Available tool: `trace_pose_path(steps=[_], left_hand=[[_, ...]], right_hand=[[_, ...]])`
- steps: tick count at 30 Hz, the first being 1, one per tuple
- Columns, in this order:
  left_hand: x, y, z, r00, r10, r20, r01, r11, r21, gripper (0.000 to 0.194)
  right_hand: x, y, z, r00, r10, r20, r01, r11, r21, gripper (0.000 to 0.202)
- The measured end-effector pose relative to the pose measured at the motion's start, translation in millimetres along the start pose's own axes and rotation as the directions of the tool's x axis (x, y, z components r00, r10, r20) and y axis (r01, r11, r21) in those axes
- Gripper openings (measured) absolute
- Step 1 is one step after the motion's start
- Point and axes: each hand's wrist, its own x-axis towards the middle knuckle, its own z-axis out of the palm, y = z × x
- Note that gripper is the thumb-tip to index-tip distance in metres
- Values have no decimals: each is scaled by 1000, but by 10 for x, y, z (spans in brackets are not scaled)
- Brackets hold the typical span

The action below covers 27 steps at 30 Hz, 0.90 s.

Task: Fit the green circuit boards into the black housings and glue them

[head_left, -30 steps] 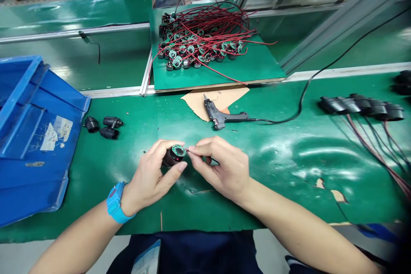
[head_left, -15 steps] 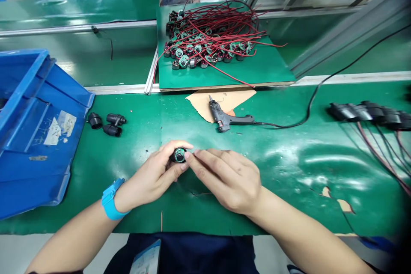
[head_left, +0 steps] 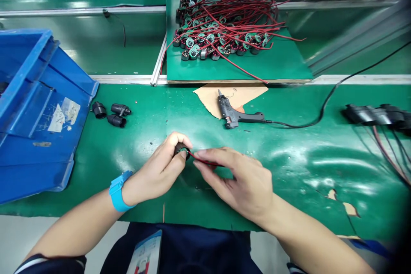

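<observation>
Clutching round blk-green PCB part in L hand, near-left of glue gun; pinching red wire in R hand, w/ hands close but apart. Showing red-wired PCB pile beyond glue gun, blk fittings & blue bin left of it.

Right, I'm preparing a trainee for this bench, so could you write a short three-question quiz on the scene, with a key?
1. Which hand pinches the red wire?
2. How many black fittings lie on the bench beside the blue bin: A) two, B) three, C) five?
3. True or false: the glue gun lies to the left of the blue bin.

Key:
1. The right hand; the left hand holds a circuit-board part.
2. B.
3. False; the glue gun lies to the right of it.
</observation>
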Motion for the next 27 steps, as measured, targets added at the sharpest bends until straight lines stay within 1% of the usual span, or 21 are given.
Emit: trace_pose_path(steps=[3,5,8,11,13,15,16,17,18,19,20,21,22,23,24,25,27], left_hand=[[-9,15,-18,1000,-7,1,7,1000,-8,13],[-10,18,-28,1000,-14,2,14,1000,-10,12],[-18,14,2,999,-31,-8,31,1000,1,11],[-31,5,101,1000,21,-16,-20,999,32,12],[-29,-3,150,995,94,18,-95,993,68,19],[-13,-17,107,986,151,70,-161,973,167,35],[3,-32,35,982,175,67,-187,947,263,42],[25,-54,-74,980,196,37,-194,901,388,48],[53,-87,-215,970,236,-52,-171,822,543,44],[86,-132,-378,940,292,-176,-91,714,695,38],[120,-187,-553,905,322,-277,31,600,799,38],[149,-251,-726,867,314,-387,193,504,842,39],[167,-319,-886,840,283,-464,321,431,843,40],[170,-387,-1023,826,250,-505,399,373,838,43],[160,-450,-1133,794,256,-551,465,328,822,41],[140,-504,-1212,794,257,-550,482,284,829,37],[97,-573,-1285,819,264,-510,468,206,859,33]], right_hand=[[-54,-29,40,999,-52,-6,53,997,49,41],[-83,-25,50,997,-79,-5,79,997,6,46],[-92,-12,32,990,-134,51,142,966,-217,44],[-75,-44,-2,962,-207,177,265,861,-434,34],[-62,-89,-33,946,-224,235,317,797,-514,29],[-52,-105,-88,946,-203,253,316,754,-576,27],[-51,-79,-133,956,-162,243,281,735,-617,24],[-55,-20,-196,971,-103,215,223,709,-669,19],[-70,77,-283,985,-37,170,151,671,-726,15],[-99,210,-398,994,33,102,61,616,-786,12],[-146,374,-541,995,97,17,-39,545,-837,14],[-211,557,-708,989,138,-62,-121,477,-870,20],[-290,747,-892,974,164,-159,-213,405,-889,25],[-376,932,-1081,959,182,-216,-269,354,-896,26],[-458,1102,-1264,953,152,-261,-298,331,-896,27],[-529,1247,-1428,953,88,-290,-302,340,-890,27],[-602,1443,-1669,954,39,-297,-290,366,-884,30]])
